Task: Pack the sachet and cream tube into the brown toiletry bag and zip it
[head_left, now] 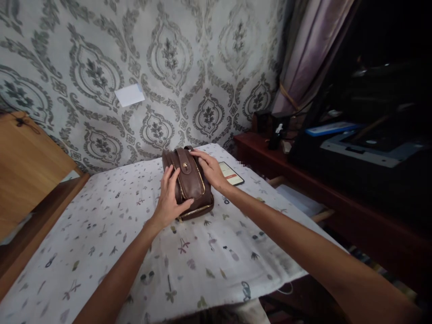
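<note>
A brown leather bag (191,183) with gold zips lies on the patterned white cloth, a strap with a small gold clasp (185,165) across its upper part. My left hand (169,198) rests on the bag's left side, fingers spread and thumb across the lower front. Along the upper right side of the bag lies my right hand (209,170), its fingers stretched out and touching the leather. Just right of that hand, a phone (232,173) lies with its screen lit, partly covered by the wrist.
The cloth-covered table (111,216) meets a patterned wall with a white card (130,95) on it. A wooden panel (32,166) stands at the left. On the right are a dark red desk (270,157), a small dropper bottle (277,137) and a large black screen (374,99).
</note>
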The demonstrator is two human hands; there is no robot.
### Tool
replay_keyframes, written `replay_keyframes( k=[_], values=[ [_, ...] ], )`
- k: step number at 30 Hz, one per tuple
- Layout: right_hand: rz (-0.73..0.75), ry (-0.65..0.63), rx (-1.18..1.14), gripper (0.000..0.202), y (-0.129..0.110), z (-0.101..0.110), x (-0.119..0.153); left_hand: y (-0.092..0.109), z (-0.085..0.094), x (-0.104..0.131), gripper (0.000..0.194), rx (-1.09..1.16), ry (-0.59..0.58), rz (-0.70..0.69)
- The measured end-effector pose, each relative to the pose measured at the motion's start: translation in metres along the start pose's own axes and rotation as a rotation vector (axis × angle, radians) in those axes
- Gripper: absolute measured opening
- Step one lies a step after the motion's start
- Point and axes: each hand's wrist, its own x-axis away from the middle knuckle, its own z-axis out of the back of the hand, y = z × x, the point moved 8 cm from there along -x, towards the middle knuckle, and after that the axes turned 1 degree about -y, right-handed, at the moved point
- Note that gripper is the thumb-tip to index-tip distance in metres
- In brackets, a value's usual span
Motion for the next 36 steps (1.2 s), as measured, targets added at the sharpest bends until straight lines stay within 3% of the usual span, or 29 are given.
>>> replay_keyframes(
  k=[3, 9, 12, 15, 17, 21, 27, 36],
  values=[
    [-0.059, 0.065, 0.022, 0.050, -0.004, 0.003, 0.017, 0.000, 0.002, 0.002, 0.085, 0.030, -0.002, 0.011],
    [-0.087, 0.001, 0.075, 0.054, -0.005, 0.002, 0.032, -0.019, 0.011, -0.002, 0.077, 0.305, 0.028, 0.122],
    [-0.117, 0.009, 0.030, 0.053, 0.005, 0.006, 0.020, -0.053, 0.014, -0.016, 0.063, 0.442, 0.139, 0.280],
    [-0.157, -0.013, -0.030, 0.049, 0.017, 0.006, 0.001, -0.100, 0.013, -0.037, 0.053, 0.543, 0.289, 0.495],
    [-0.203, -0.040, -0.074, 0.043, 0.026, 0.004, -0.014, -0.125, 0.005, -0.056, 0.050, 0.630, 0.305, 0.575],
    [-0.283, -0.101, -0.122, 0.037, 0.036, -0.002, -0.036, -0.163, -0.007, -0.090, 0.054, 0.658, 0.217, 0.704],
    [-0.241, -0.131, -0.067, 0.040, 0.036, -0.006, -0.041, -0.207, -0.025, -0.117, 0.057, 0.577, -0.092, 0.948],
    [-0.236, -0.133, -0.071, 0.042, 0.039, -0.009, -0.035, -0.226, -0.031, -0.149, 0.031, 0.420, -0.241, 1.009]
  ],
)
